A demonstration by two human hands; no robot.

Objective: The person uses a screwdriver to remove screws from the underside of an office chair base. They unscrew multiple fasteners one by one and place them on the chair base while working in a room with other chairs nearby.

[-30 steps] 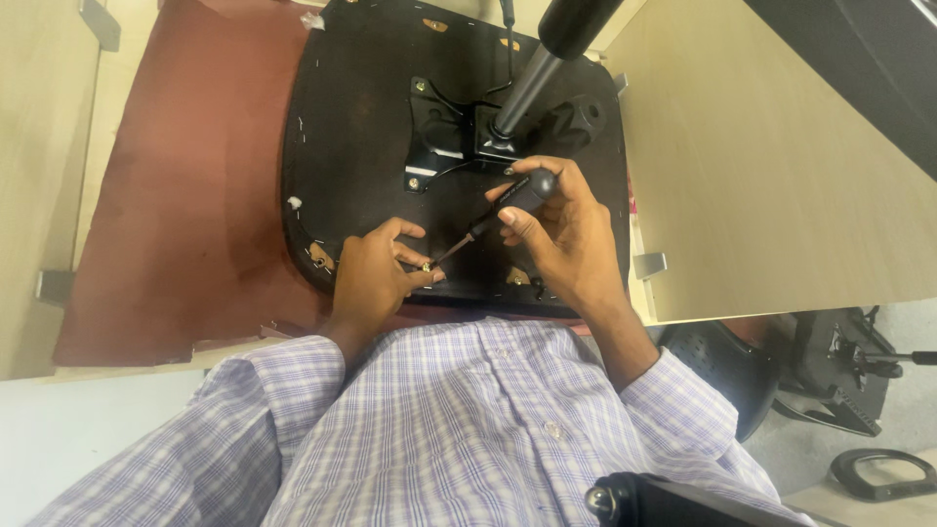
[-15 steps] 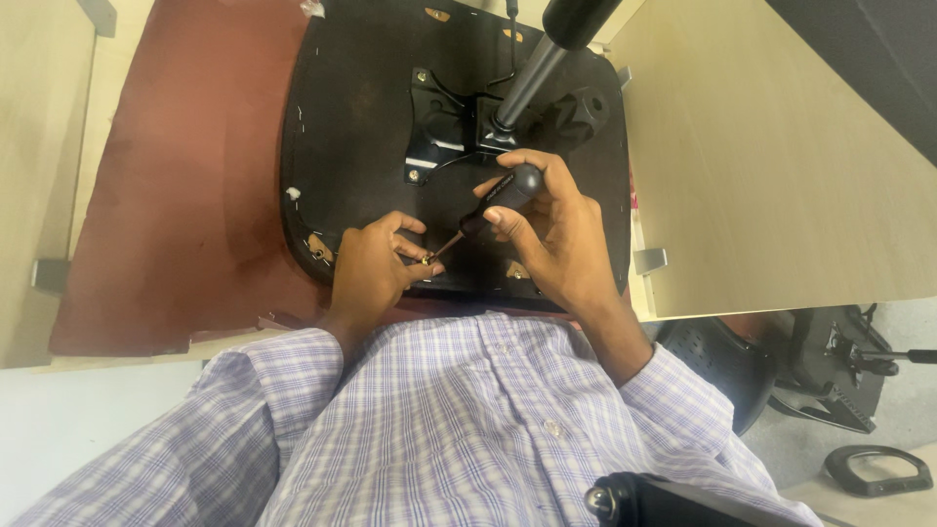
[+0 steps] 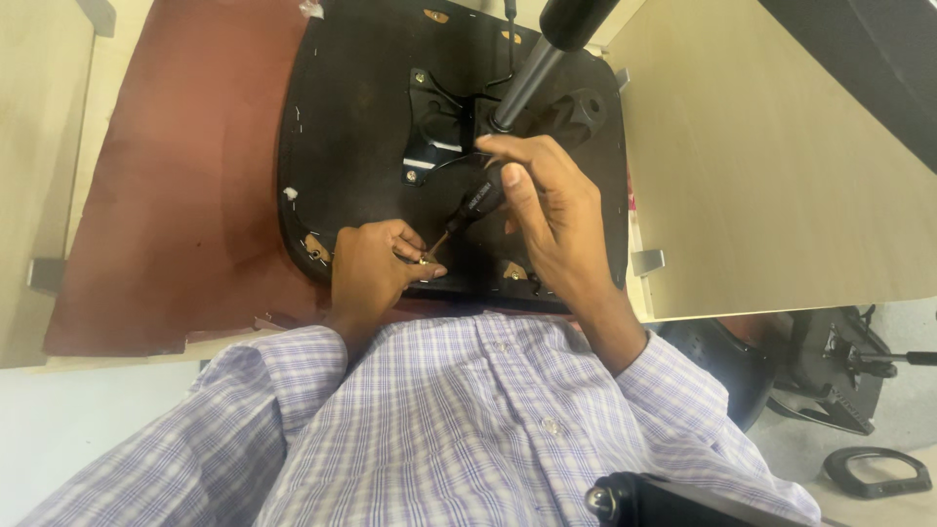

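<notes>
Two hands work at the near edge of an upturned black chair seat point(image 3: 371, 127), which lies on a reddish-brown mat point(image 3: 176, 185) spread over the pale wooden surface point(image 3: 771, 176). The right hand point(image 3: 547, 210) is closed around the black handle of a screwdriver point(image 3: 468, 210), fingers curled over its top, wrist bent down towards the seat. The shaft slants down and left to a small brass screw point(image 3: 422, 259). The left hand point(image 3: 376, 268) pinches that screw between thumb and fingertips, palm resting on the seat's rim. Just beyond the right hand, a black metal mounting plate point(image 3: 439, 122) is bolted at the seat's middle, and a dark gas-lift column point(image 3: 547, 49) rises from it towards the camera. Both sleeves are lilac check.
</notes>
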